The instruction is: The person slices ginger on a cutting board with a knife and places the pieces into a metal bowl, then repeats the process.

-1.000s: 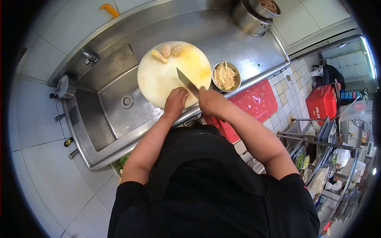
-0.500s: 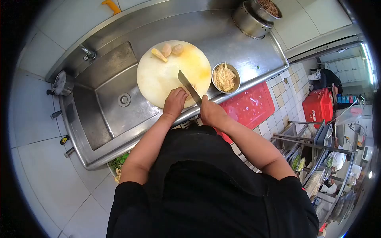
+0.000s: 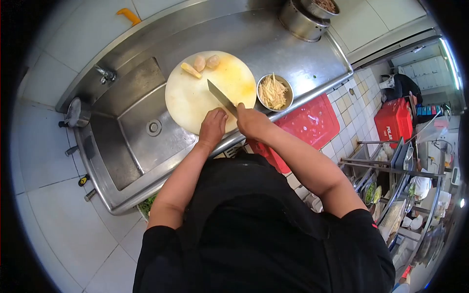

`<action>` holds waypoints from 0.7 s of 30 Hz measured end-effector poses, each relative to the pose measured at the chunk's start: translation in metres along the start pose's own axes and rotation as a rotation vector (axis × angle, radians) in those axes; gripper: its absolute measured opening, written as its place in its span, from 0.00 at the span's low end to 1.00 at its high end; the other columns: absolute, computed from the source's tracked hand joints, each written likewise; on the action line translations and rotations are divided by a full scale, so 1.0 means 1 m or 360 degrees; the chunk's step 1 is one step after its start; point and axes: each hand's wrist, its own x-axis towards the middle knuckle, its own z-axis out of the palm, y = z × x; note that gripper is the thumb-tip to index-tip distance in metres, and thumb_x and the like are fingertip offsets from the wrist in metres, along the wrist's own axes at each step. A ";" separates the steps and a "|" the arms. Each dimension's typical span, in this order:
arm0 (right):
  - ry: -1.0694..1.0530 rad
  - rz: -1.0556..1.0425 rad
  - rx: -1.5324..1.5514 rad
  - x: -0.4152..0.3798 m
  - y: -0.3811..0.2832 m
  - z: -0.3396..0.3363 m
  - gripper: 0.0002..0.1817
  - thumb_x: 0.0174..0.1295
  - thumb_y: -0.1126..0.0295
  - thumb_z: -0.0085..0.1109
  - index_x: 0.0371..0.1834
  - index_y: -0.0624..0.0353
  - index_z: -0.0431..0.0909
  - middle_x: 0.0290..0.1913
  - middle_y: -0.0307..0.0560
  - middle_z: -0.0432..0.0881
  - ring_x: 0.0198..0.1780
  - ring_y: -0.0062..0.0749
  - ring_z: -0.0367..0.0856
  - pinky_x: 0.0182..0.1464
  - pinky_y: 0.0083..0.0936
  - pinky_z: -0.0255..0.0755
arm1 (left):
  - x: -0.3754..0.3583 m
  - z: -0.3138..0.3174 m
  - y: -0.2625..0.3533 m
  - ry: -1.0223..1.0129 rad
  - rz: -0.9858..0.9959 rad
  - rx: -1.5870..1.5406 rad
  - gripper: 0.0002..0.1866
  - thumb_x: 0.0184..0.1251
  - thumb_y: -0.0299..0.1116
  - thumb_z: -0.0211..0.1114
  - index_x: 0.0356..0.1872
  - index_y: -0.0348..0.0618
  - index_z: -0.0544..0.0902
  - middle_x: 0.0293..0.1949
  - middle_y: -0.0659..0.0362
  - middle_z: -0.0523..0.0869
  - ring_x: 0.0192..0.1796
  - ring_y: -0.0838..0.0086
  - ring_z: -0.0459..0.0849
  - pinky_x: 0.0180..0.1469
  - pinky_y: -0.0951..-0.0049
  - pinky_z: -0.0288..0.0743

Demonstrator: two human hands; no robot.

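My right hand (image 3: 252, 122) is closed round the handle of a broad kitchen knife (image 3: 221, 94). Its blade points up and left over the round white cutting board (image 3: 188, 105). Close to the blade, my left hand (image 3: 213, 127) rests on the board's near edge with curled fingers; what lies under them is hidden. At the far side of the board are a yellowish peeled wedge (image 3: 191, 70) and two pale rounded pieces, one on the left (image 3: 200, 62) and one on the right (image 3: 213, 61). A metal bowl (image 3: 290, 100) of pale thin strips (image 3: 272, 92) stands right of the board.
The board lies across a steel sink (image 3: 132, 132) and its counter (image 3: 254, 36). Stacked metal pots (image 3: 303, 24) stand at the back right. Below the counter edge is a red plastic lid or tray (image 3: 312, 122). Farther right are a red cooler (image 3: 393, 122), shelving and a person (image 3: 408, 90).
My right hand and the knife have shifted left and slightly up, with the blade nearer my left fingers. My left hand stays on the board's near edge. The whole view has shifted slightly.
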 end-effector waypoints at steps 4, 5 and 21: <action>-0.0192 0.0003 -0.0135 -0.019 -0.009 -0.012 0.12 0.69 0.72 0.44 0.48 0.70 0.66 0.41 0.76 0.85 0.47 0.66 0.87 0.51 0.52 0.80 | 0.000 0.002 -0.002 0.0072 0.0050 -0.0015 0.05 0.72 0.30 0.62 0.40 0.39 0.82 0.44 0.53 0.83 0.50 0.55 0.81 0.53 0.59 0.78; -0.0184 0.0072 -0.0096 -0.028 -0.003 -0.001 0.11 0.69 0.72 0.44 0.48 0.70 0.66 0.41 0.75 0.85 0.47 0.65 0.87 0.51 0.52 0.80 | -0.001 0.002 -0.002 0.0068 0.0033 -0.0026 0.05 0.72 0.30 0.62 0.41 0.39 0.82 0.44 0.53 0.83 0.50 0.55 0.81 0.53 0.59 0.78; -0.0434 0.0230 -0.0141 -0.017 -0.039 -0.053 0.13 0.63 0.76 0.53 0.48 0.73 0.72 0.38 0.70 0.87 0.42 0.60 0.89 0.44 0.46 0.82 | -0.018 -0.027 -0.012 -0.0100 -0.0082 -0.0055 0.14 0.64 0.26 0.67 0.51 0.40 0.85 0.51 0.52 0.86 0.54 0.54 0.83 0.57 0.59 0.78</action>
